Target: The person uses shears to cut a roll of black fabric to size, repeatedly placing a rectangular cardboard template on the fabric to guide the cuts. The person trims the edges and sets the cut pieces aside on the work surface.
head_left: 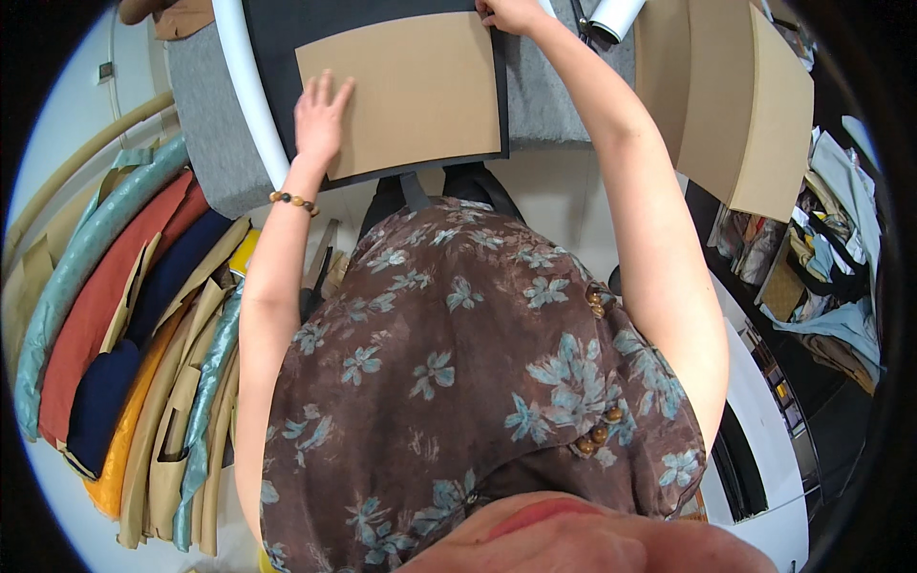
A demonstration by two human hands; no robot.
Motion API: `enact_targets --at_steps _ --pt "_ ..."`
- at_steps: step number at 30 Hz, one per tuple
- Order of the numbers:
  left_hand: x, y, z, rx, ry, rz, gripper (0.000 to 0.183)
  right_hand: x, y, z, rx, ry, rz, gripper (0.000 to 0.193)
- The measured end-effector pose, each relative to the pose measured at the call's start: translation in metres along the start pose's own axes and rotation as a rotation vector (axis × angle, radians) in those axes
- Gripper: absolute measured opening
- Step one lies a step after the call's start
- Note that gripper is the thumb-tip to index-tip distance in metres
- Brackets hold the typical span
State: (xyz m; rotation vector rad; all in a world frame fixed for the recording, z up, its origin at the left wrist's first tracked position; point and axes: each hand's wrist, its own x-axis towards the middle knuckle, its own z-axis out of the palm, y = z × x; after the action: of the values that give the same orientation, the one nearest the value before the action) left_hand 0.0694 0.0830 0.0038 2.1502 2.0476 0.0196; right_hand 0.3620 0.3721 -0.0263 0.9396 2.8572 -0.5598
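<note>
Both hands were squaring the tan card sheet (411, 91) on the black sheet (277, 38) atop the desk (205, 115), left hand (320, 119) flat, fingers spread, right hand (511, 14) pinching its far corner, likely needing edges aligned.

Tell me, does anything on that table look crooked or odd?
Slightly. The tan card lies a little askew on the black sheet. The left hand presses it flat; the right hand holds its far corner.

tall plain tan cardboard box (755, 105) at upper right, beside the table
</note>
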Motion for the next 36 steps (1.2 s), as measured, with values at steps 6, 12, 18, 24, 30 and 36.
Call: enact_targets --at_steps 6,12,18,24,30,36 --pt "0.117 0.076 0.016 -0.613 0.02 0.003 0.033 0.003 -0.013 -0.001 -0.154 0.014 0.02 0.016" --pt "0.277 0.081 0.028 -1.239 -0.008 -0.439 0.046 0.002 -0.056 -0.013 -0.172 0.245 -0.017 0.014" --pt "0.309 0.079 -0.012 -1.045 0.096 -0.223 0.049 -0.081 -0.089 -0.004 0.118 0.793 0.468 0.015" --pt "0.336 0.072 -0.044 -0.932 0.026 -0.03 0.027 -0.135 -0.074 0.022 0.1 0.425 0.792 0.039" --pt "0.346 0.049 -0.053 -0.892 -0.052 0.331 0.022 -0.12 -0.065 0.01 0.193 0.282 0.848 0.04" --pt "0.338 0.045 -0.11 -0.22 0.073 0.707 0.056 -0.216 -0.123 -0.016 0.682 0.522 1.007 0.036"
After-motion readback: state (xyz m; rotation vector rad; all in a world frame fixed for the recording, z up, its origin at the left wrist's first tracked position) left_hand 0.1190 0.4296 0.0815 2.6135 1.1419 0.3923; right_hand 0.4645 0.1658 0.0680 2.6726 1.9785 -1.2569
